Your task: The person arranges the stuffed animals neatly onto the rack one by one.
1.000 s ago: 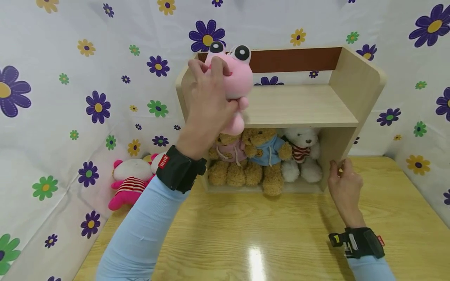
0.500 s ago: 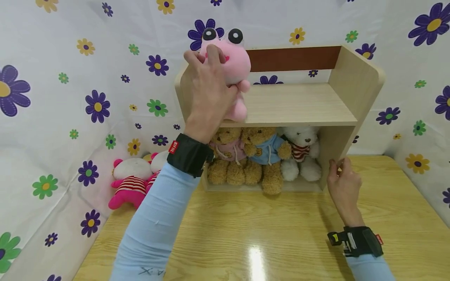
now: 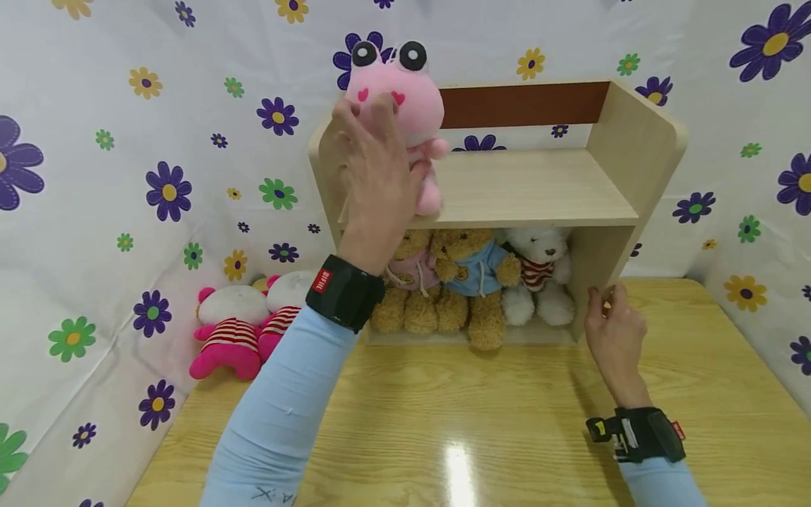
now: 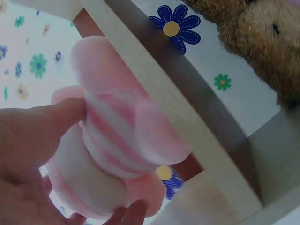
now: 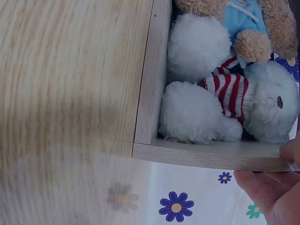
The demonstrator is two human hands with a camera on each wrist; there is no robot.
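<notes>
The left grip (image 3: 374, 176) clasps a pink frog (image 3: 399, 91), hiding its body. The right grip (image 3: 611, 331) pinches the shelf (image 3: 640, 148) side; its fingertips are cut off.

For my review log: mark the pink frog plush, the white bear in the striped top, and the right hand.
pink frog plush (image 3: 405, 105), head view, its cheek.
white bear (image 3: 538, 248), head view, its face.
right hand (image 3: 613, 336), head view, its back.

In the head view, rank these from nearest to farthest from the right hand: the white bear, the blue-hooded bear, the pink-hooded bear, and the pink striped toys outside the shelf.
Measured from the right hand at the shelf's right wall:
1. White bear, lower compartment, rightmost.
2. Blue-hooded bear, lower compartment, middle.
3. Pink-hooded bear, lower compartment, left, partly behind the left arm.
4. Pink striped toys, on the table left of the shelf.
</notes>
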